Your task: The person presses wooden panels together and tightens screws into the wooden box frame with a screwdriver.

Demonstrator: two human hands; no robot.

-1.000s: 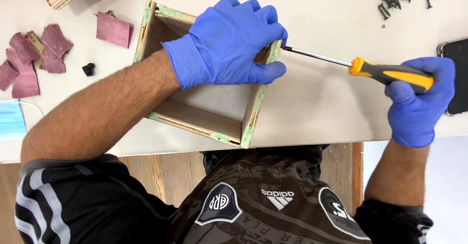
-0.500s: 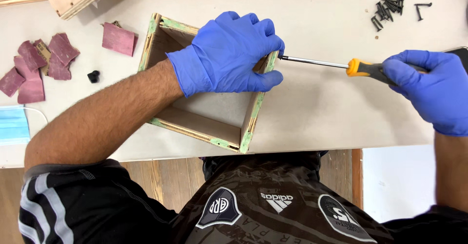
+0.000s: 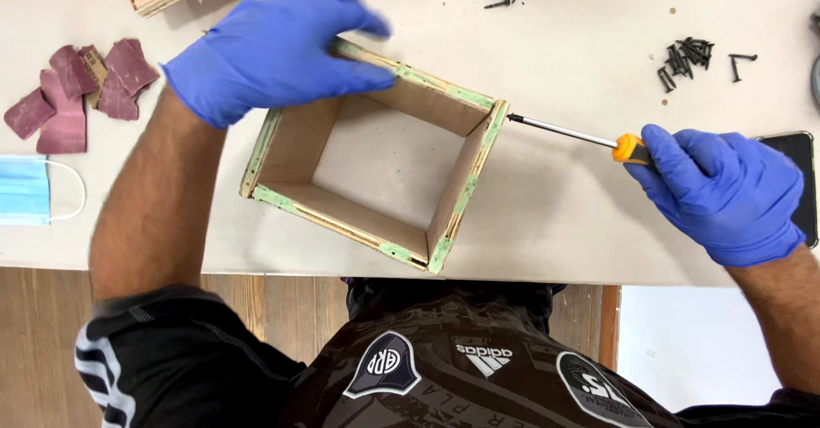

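Gripping a screwdriver (image 3: 571,131), right hand (image 3: 722,193) sits beside wooden frame (image 3: 376,159).

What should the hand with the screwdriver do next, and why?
Probably turn the screwdriver a little more. Its tip sits at the right side of the wooden frame, the right hand has its grip on the orange handle, and the left hand rests on the frame's far left corner.

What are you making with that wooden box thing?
A person in blue gloves is working on an open wooden box frame on a pale table. The left hand rests on the frame's far corner. The right hand holds an orange-handled screwdriver, its tip at the frame's right side. Black screws and reddish sandpaper pieces lie nearby.
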